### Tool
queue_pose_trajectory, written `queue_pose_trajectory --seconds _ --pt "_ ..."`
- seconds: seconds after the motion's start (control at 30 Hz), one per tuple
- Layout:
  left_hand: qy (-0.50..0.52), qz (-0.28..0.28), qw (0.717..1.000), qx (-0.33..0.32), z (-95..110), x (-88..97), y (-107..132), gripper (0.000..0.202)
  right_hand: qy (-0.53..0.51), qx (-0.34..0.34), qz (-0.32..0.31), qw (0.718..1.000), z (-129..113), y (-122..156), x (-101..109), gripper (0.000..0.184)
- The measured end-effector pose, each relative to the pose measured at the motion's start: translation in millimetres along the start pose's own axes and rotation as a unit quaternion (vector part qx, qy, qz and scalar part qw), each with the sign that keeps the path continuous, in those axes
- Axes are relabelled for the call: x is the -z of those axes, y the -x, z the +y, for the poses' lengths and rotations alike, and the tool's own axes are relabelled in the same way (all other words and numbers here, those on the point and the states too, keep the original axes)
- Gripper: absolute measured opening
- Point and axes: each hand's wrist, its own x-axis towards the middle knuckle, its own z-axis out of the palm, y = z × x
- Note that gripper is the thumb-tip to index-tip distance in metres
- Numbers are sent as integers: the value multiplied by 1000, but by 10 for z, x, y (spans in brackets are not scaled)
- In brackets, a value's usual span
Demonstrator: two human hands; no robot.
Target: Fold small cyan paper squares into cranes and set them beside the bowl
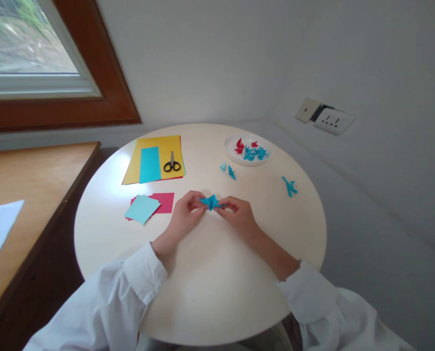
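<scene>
Between my two hands is a small blue origami crane (212, 202), its pointed ends stretched toward either side. My left hand (188, 208) pinches the left end between thumb and fingers. At the opposite end, my right hand (238, 213) pinches the other tip. Just beyond my hands, a blue folded paper figure (232, 172) and a smaller pale one (223, 166) rest on the white round table (210, 282). Left of my left hand lie light blue paper squares (141, 208) on top of red paper squares (165, 202).
A white plate (235, 158) at the back right carries several red and blue folded figures. Blue paper pieces (289, 186) lie near the right edge. Black-handled scissors (172, 165) and a blue paper strip (149, 165) sit on yellow sheets (132, 170). A wooden desk (38, 170) stands left.
</scene>
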Motion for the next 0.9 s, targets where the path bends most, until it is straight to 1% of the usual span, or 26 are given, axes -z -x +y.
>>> queue_pose_trajectory --seconds 0.07,0.13,0.3,0.4,0.57,0.7,0.8,0.9 --pt "6 5 1000 -3 -14 -2 -1 26 -8 2 -1 1000 -6 1 -12 8" --pt "14 1 1000 8 -11 -8 -2 28 -20 8 -1 1000 -8 2 -22 9" --pt "12 -37 998 47 59 -24 2 10 -47 0 1 999 -6 2 -34 16" --pt "7 -50 998 39 74 -25 3 11 -44 -10 -4 999 -2 3 -35 19" --pt "-3 -59 998 19 15 -24 -4 11 -2 -1 -9 1000 -10 3 -35 14" --pt "-19 -58 998 10 -14 -17 -6 12 4 -4 -9 1000 -20 1 -38 12" --pt "-34 -69 997 9 12 -7 3 13 -3 -15 -9 1000 -16 -5 -40 13" --pt "-40 -91 995 10 55 -6 16 9 -10 -29 -4 1000 -10 -14 -39 14"
